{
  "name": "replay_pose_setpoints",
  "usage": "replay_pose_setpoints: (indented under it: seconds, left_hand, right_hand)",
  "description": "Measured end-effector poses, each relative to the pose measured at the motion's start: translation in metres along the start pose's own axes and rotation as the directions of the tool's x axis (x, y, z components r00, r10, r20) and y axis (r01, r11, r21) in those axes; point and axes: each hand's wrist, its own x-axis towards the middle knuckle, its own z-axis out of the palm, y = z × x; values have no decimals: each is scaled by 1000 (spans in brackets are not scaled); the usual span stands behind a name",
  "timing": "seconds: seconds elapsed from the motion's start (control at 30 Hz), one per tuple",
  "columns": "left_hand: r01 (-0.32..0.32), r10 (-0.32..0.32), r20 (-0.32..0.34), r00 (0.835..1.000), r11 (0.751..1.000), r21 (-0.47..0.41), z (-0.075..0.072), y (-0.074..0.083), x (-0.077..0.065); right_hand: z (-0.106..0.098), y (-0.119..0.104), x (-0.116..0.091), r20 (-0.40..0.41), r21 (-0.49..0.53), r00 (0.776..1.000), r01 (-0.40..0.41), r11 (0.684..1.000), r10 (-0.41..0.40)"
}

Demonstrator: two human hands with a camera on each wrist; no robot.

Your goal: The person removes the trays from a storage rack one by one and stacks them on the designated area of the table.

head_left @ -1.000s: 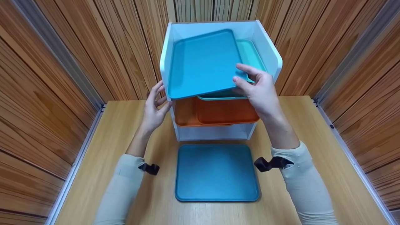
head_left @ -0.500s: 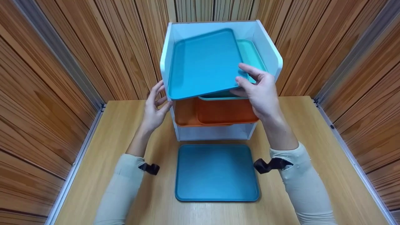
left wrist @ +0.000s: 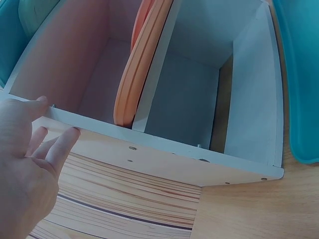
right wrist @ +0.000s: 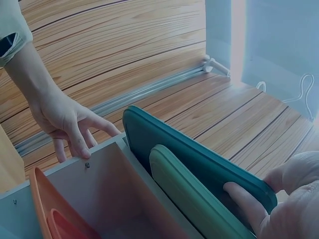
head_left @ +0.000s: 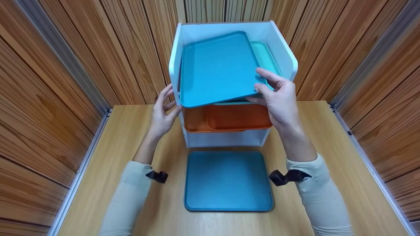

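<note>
In the head view, a blue tray (head_left: 216,68) lies askew on the top level of a white shelf unit (head_left: 283,49), over a mint-green tray (head_left: 264,55). My right hand (head_left: 279,95) grips the blue tray at its right front corner. The wrist view of my right hand (right wrist: 289,204) shows thumb and fingers on opposite faces of that corner. At the unit's left side my left hand (head_left: 162,114) rests its thumb on the panel's front edge and its fingers on the outside. The left wrist view shows these fingers (left wrist: 60,147) fairly straight and spread.
Two orange trays (head_left: 241,118) overlap on the middle level. Another blue tray (head_left: 228,182) lies flat on the wooden table (head_left: 164,209) in front of the unit. Wood-patterned walls (head_left: 46,65) enclose the table at the sides and back.
My right hand has moved slightly right, and the blue tray has shifted a little right and toward the front with it. My left hand stays at the panel.
</note>
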Motion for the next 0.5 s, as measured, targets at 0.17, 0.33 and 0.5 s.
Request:
replay_pose_setpoints:
  seconds: [0.17, 0.33, 0.5]
  left_hand:
    - [15, -15, 2, 1000, 1000, -6, -1, 0, 0]
    - [4, -4, -8, 1000, 1000, -4, -1, -1, 1]
    - [-7, 7, -7, 1000, 1000, -4, 0, 0, 2]
  right_hand:
    - [-7, 0, -6, -16, 15, 1000, 8, 1000, -7]
    - [-16, 2, -12, -56, 73, 998, 34, 997, -30]
    - [-20, 3, -17, -125, 96, 990, 75, 993, -63]
